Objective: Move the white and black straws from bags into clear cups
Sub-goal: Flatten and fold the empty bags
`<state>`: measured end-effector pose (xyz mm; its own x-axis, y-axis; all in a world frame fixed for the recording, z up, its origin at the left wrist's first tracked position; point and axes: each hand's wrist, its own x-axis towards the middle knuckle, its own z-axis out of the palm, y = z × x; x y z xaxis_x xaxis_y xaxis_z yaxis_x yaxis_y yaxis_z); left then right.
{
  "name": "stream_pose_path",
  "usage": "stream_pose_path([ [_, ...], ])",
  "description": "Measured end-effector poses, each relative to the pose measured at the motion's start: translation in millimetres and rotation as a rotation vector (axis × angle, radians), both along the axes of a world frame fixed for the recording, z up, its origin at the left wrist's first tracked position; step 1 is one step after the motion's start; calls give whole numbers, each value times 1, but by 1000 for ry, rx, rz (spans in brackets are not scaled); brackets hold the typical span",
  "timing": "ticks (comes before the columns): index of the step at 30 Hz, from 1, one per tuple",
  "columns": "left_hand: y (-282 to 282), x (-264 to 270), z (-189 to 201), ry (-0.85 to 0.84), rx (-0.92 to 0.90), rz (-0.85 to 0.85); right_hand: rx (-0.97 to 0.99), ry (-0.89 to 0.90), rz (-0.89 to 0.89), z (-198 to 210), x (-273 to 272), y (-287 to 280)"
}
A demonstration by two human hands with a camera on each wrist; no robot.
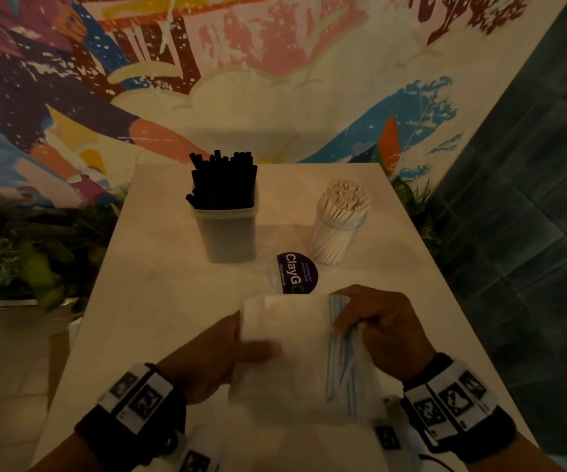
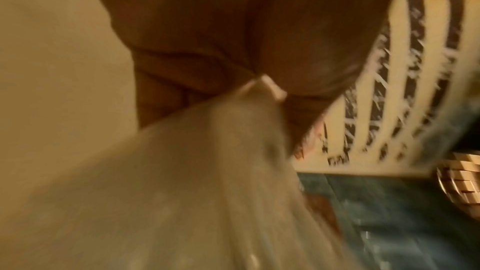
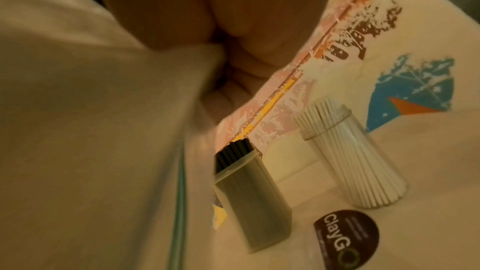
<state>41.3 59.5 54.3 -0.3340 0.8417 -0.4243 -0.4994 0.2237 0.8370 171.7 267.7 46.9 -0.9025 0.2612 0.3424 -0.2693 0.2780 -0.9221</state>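
Observation:
Black straws (image 1: 222, 183) stand in a clear square cup (image 1: 227, 233) at the table's far middle. White straws (image 1: 343, 212) fill a clear round cup (image 1: 334, 243) to its right. Both cups show in the right wrist view, the black-straw cup (image 3: 253, 198) and the white-straw cup (image 3: 363, 163). Near the front edge both hands hold a white plastic bag (image 1: 285, 352) with blue stripes. My left hand (image 1: 227, 349) pinches its left side, thumb on top; the bag (image 2: 207, 182) fans out from that grip. My right hand (image 1: 374, 321) grips its striped right edge (image 3: 179, 202).
A round dark "ClayGo" sticker (image 1: 297, 272) lies on the pale table (image 1: 159, 267) between the cups and the bag. Green plants (image 1: 20, 253) line the table's left side. A painted mural wall stands behind, and dark tiles to the right.

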Motion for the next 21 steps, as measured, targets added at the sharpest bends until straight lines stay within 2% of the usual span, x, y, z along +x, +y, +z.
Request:
stream_pose_path([
  [3, 0, -2, -7, 245, 42, 114, 71, -155, -7, 7, 7, 8],
  [4, -1, -4, -5, 317, 63, 154, 11, -225, -18, 13, 10, 13],
  [6, -3, -8, -6, 409, 102, 200, -255, -287, -79, 22, 13, 18],
  [8, -2, -8, -6, 422, 127, 234, -425, -369, -147, 22, 8, 10],
  [10, 0, -5, -8, 399, 152, 253, -518, -489, -141, 12, 1, -4],
  [14, 2, -1, -11, 266, 198, 295, -705, -535, 29, 0, 0, -23],
  [17, 1, 0, -15, 218, 157, 277, -657, -541, -41, -4, 5, -25],
  [21, 1, 0, -18, 305, 83, 139, -359, -528, -214, -10, 2, -31],
])
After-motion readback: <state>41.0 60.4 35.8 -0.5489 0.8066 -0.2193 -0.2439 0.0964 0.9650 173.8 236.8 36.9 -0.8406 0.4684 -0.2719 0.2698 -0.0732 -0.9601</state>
